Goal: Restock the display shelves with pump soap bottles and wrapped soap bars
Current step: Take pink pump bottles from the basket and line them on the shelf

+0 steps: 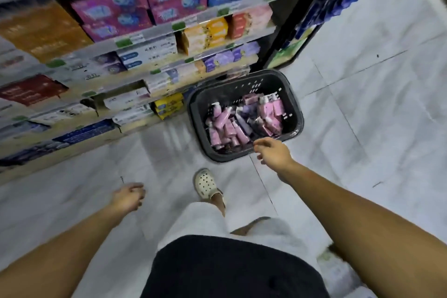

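- Looks down in shop aisle; frame motion-blurred, small print unreadable.
- On pale tiled floor (362,109), just beside rt end of shelves (135,78): dark plastic basket (298,116), upright, perforated walls.
- In basket, lying loose in a heap: pink pump bottles (226,126) on lt side, a few purple bottles (244,123) mid, pink wrapped bars (272,110) on rt side. Count not possible, too blurred.
- Holds R hand (273,150) out at near rim of basket, arm extended, palm down. Fingers loosely curled, thumb + index close together, nothing seen in grip. Contact w/ rim: cannot tell.
- Holds L hand (129,197) low over bare floor, well apart from basket and from shelves. Fingers relaxed, slightly bent, holding nothing.
- Shelves on lt, several tiers, packed w/ boxed + bagged goods: pink packs and blue packs up top, orange/yellow boxes below, white cartons lower down. Green tags along shelf edges.
- No pump bottles or wrapped bars identifiable on shelves at this blur.
- Stands w/ one foot fwd in white perforated clog (205,184), between both hands, near basket's near corner.
- Wears pale shorts (205,222) and dark top (229,268).
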The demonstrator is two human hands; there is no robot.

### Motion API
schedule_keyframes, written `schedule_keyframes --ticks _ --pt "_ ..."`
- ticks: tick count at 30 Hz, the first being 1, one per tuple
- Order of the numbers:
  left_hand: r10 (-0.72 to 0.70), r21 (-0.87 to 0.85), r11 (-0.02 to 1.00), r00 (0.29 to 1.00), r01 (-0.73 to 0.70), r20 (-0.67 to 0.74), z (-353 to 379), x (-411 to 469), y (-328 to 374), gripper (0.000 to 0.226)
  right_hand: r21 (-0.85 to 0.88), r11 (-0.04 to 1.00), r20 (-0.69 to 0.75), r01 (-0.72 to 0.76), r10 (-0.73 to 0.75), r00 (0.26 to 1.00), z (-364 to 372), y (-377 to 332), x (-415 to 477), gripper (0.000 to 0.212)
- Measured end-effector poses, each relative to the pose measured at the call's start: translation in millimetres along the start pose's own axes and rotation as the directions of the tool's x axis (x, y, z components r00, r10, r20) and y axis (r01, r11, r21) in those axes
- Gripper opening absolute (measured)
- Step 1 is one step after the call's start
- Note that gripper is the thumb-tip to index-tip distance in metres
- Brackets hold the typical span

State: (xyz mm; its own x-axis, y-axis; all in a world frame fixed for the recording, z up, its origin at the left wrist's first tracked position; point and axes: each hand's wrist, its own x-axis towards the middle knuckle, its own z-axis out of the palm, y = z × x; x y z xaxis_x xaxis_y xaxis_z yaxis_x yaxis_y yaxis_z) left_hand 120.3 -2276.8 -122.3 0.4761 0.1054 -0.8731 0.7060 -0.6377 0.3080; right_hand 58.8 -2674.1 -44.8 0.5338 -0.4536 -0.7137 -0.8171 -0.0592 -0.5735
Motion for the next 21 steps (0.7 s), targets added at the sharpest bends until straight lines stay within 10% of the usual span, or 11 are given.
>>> schedule_keyframes --ticks 8,21 --pt "0.262 -0.153 0.958 0.957 -0.243 0.120 237 31 228 0.028 -0.161 0.985 -0.006 -0.063 0.063 0.998 -89 17 167 0.013" --pt "0.209 -0.221 0.949 0.974 -0.224 -0.090 476 195 332 0.026 -0.446 0.889 0.076 0.098 -0.071 0.995 -133 107 423 0.051"
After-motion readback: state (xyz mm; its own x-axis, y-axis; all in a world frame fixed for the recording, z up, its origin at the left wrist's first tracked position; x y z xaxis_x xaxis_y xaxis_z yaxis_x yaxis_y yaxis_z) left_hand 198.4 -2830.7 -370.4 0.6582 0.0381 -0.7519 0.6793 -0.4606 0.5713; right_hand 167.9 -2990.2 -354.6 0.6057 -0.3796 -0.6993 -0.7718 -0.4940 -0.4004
